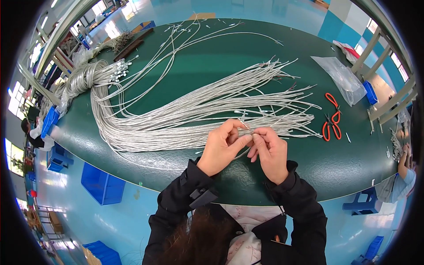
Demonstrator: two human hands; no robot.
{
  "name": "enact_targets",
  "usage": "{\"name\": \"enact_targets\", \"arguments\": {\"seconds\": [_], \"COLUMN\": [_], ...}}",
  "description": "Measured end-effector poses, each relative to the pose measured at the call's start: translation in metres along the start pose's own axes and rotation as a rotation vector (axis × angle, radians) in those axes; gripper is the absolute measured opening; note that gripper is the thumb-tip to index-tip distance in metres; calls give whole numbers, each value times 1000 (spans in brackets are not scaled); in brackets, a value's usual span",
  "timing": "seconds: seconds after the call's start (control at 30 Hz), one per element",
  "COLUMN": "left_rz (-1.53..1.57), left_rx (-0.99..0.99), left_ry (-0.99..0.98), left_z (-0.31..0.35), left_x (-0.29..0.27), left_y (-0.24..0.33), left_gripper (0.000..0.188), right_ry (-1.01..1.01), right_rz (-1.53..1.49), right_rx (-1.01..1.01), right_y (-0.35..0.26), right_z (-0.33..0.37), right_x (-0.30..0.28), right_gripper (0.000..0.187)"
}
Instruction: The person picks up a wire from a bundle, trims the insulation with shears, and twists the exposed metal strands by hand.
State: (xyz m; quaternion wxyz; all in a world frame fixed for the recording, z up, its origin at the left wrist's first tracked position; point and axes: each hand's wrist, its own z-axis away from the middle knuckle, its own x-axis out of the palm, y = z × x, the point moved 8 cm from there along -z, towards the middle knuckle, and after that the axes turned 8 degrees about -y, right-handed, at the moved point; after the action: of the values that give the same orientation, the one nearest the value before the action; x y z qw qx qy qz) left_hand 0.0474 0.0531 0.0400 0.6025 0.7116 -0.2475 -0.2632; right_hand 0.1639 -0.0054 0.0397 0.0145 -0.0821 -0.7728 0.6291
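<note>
My left hand (222, 148) and my right hand (274, 154) meet at the near edge of a large bundle of grey-white cables (172, 128). Both hands are closed, thumbs and forefingers pinching thin wires at the end of one cable (165, 168). That cable loops out below the bundle and runs up behind my hands. My fingers hide most of the pinched end. Several cable ends fan out to the right, some with bare or coloured wire tips. Small white connectors lie among the strands just beyond my hands.
Two red-handled snips (332, 129) lie right of the bundle on the green table (300, 172), near a clear plastic bag (340, 77). The bundle's tied end with white connectors (119, 70) is at the left. A blue bin (101, 183) stands on the floor. Another person (404, 172) is at far right.
</note>
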Motion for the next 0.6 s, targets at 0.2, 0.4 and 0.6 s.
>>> {"name": "enact_targets", "arguments": {"seconds": [0.2, 0.4, 0.6], "left_rz": [-50, -253, 347], "left_rx": [154, 178, 89], "left_ry": [155, 159, -95], "left_z": [4, 6, -2], "left_x": [-4, -4, -6], "left_y": [0, 15, -7], "left_gripper": [7, 3, 8], "right_ry": [-55, 5, -2], "right_rz": [-85, 319, 210], "right_rx": [68, -171, -199], "right_y": [3, -13, -16], "right_z": [2, 3, 3], "right_x": [5, 1, 2], "right_gripper": [8, 8, 8]}}
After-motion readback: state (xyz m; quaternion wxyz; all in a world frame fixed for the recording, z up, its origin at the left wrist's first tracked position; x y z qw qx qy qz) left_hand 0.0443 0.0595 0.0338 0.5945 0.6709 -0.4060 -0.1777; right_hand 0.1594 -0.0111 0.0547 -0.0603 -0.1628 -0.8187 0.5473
